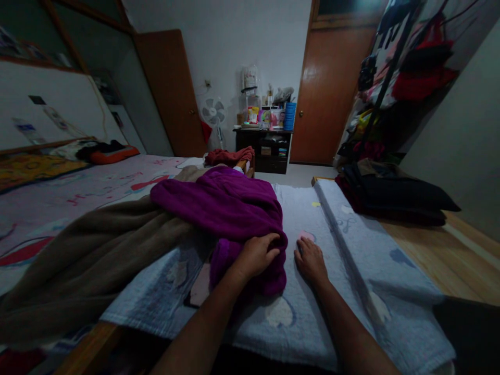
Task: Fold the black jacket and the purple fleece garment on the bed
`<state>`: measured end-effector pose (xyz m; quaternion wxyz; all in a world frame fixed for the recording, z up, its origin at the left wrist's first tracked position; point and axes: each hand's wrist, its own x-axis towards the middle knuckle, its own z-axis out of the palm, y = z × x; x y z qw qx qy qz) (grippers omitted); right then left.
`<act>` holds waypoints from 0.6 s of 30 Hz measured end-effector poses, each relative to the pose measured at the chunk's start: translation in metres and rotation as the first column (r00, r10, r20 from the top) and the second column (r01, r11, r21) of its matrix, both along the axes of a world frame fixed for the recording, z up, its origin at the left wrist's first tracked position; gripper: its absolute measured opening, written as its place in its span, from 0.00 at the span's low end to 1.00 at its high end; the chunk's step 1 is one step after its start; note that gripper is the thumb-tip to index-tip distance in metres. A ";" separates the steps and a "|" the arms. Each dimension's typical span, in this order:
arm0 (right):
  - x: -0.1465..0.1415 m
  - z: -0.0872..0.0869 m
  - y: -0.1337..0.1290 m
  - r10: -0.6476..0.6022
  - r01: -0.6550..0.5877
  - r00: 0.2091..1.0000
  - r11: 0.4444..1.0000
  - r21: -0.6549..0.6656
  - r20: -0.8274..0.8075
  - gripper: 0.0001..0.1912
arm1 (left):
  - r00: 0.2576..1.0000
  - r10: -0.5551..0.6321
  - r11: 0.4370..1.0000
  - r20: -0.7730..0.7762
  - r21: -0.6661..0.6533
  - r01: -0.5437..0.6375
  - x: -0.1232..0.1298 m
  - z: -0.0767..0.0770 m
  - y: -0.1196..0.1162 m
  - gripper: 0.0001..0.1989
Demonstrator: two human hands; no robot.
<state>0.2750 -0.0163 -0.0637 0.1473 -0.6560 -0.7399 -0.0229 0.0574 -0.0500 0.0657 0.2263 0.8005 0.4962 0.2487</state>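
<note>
A purple fleecy garment [230,200] lies bunched on a pale blue patterned bed cover [292,323]. My left hand [255,256] is on the garment's near right part, its fingers curled into the fabric with the thumb apart. To its right, my right hand [311,259] rests palm down on the cover, fingers spread and slightly bent, holding nothing. Beside my left forearm, a flat pinkish item with a dark edge [200,286] is partly covered by the garment. A brown-grey blanket [101,250] stretches leftward from under the purple garment.
Dark folded clothes [394,190] are stacked on wooden boards [425,250] at right. A pink patterned bed [117,179] adjoins on the left. Red cloth [228,155] lies beyond the garment. Farther back stand a fan [214,112] and a black cabinet [261,151].
</note>
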 end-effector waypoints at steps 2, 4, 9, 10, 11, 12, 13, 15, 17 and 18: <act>0.001 0.000 0.000 0.005 -0.005 1.000 1.000 -0.002 -0.004 0.21 | 0.981 0.190 0.979 0.023 0.066 -0.191 -0.021 0.013 0.001 0.16; 0.001 0.000 0.001 0.006 -0.006 1.000 1.000 -0.001 -0.009 0.21 | 0.890 0.454 0.879 0.042 0.141 -0.455 -0.044 0.020 0.004 0.17; 0.001 -0.002 0.002 0.015 -0.015 1.000 1.000 0.025 -0.018 0.20 | 0.650 0.728 0.666 0.217 -0.002 -0.746 -0.076 -0.002 0.018 0.38; 0.001 -0.002 0.001 0.018 -0.017 1.000 0.999 0.034 -0.021 0.20 | 0.658 0.712 0.691 0.244 -0.077 -0.719 -0.075 -0.009 0.022 0.42; 0.001 -0.002 0.001 0.020 -0.019 1.000 0.999 0.042 -0.023 0.20 | 0.680 0.684 0.725 0.264 -0.139 -0.675 -0.072 -0.016 0.026 0.45; 0.001 -0.002 0.001 0.023 -0.022 0.999 0.999 0.049 -0.025 0.20 | 0.706 0.651 0.758 0.280 -0.184 -0.626 -0.066 -0.022 0.030 0.48; 0.001 -0.002 0.001 0.025 -0.024 0.999 0.998 0.053 -0.027 0.20 | 0.729 0.617 0.787 0.295 -0.210 -0.581 -0.059 -0.027 0.034 0.51; 0.002 -0.003 0.001 0.028 -0.026 0.999 0.998 0.061 -0.031 0.19 | 0.764 0.554 0.833 0.331 -0.218 -0.509 -0.045 -0.032 0.043 0.57; 0.002 -0.005 0.001 0.029 -0.027 0.999 0.997 0.072 -0.039 0.19 | 0.773 0.514 0.857 0.373 -0.192 -0.477 -0.032 -0.033 0.053 0.62; 0.002 -0.006 0.001 0.031 -0.028 0.998 0.997 0.078 -0.048 0.19 | 0.773 0.499 0.865 0.392 -0.176 -0.469 -0.027 -0.031 0.058 0.63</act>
